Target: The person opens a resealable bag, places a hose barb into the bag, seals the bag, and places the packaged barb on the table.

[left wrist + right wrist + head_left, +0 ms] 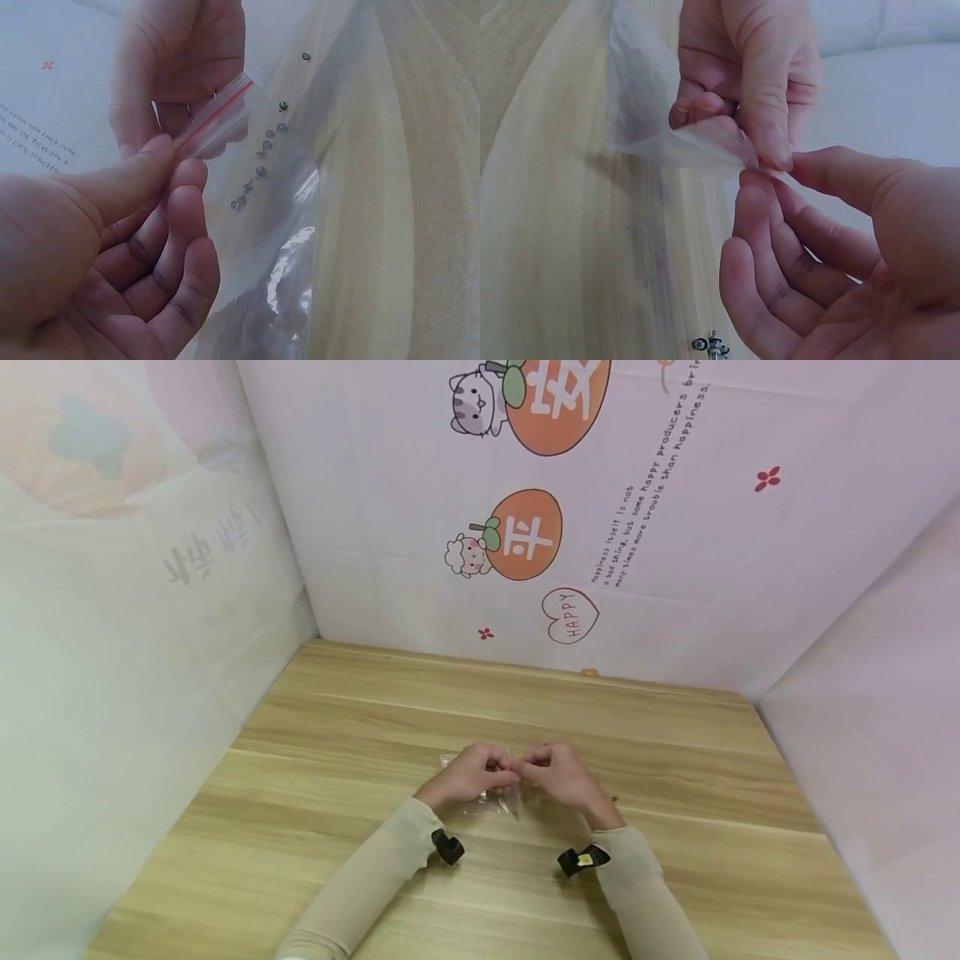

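A clear zip-lock bag (495, 804) with a red line along its mouth is held between both hands just over the table. My left hand (474, 773) pinches the mouth edge between thumb and forefinger, its other fingers curled below. Right up against it, the fingertips of my right hand (561, 775) pinch the same edge. In the left wrist view, the red seal strip (217, 116) of the bag runs out from the thumb, and several small dark metal pieces (268, 145) like screws show through the film. The right wrist view catches the bag's film (641, 97) hanging beyond the fingers.
Small metal parts (714, 346) lie on the wood-grain table (360, 710) beside my right hand. Printed white cloth walls (390, 527) enclose the table at the back and both sides. A black wrist camera (448, 847) sits at the left cuff, another (583, 860) at the right.
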### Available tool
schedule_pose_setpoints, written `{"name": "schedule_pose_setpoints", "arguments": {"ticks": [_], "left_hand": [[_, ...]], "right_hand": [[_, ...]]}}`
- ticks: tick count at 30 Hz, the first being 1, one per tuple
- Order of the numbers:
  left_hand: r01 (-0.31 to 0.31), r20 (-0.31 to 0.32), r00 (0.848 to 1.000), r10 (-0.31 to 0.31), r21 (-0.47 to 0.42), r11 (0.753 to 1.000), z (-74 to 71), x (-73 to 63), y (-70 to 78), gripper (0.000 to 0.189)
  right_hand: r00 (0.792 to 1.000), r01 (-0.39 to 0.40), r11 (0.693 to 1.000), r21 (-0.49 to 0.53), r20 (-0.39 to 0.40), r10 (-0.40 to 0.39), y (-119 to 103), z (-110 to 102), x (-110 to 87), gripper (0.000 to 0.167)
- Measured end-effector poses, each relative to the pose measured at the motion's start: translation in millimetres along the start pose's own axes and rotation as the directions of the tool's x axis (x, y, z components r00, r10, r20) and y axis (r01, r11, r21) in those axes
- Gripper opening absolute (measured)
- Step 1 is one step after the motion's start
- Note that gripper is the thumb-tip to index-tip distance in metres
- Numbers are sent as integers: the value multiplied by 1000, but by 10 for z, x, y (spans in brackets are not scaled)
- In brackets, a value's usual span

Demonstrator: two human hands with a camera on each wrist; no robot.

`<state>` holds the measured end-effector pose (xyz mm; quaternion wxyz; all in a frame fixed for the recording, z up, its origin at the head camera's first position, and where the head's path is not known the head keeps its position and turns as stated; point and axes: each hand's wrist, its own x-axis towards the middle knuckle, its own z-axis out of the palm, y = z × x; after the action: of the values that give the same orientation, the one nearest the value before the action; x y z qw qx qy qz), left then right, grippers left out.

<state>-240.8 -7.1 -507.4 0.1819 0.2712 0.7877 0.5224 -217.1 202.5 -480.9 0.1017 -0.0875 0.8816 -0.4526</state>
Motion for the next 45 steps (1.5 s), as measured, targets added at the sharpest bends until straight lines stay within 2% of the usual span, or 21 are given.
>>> {"name": "schedule_pose_setpoints", "arguments": {"ticks": [13,21,29,39,45], "left_hand": [[3,15,1000,-2,-39,999,-3,-8,-3,20],[19,55,998,-13,-111,994,-21,-28,24,22],[-9,78,997,17,-99,995,-42,-16,21,24],[-12,87,996,24,-135,991,-49,-1,4,26],[-22,74,997,32,-131,991,-44,0,5,24]], "right_hand": [[998,-11,989,150,61,1,37,-62,-20,22],[997,-75,981,181,44,68,56,-65,-13,21],[997,-62,975,211,57,51,45,-84,-8,20],[996,-76,974,214,67,63,-3,-112,-35,21],[996,-74,985,154,58,66,-19,-142,-75,26]]}}
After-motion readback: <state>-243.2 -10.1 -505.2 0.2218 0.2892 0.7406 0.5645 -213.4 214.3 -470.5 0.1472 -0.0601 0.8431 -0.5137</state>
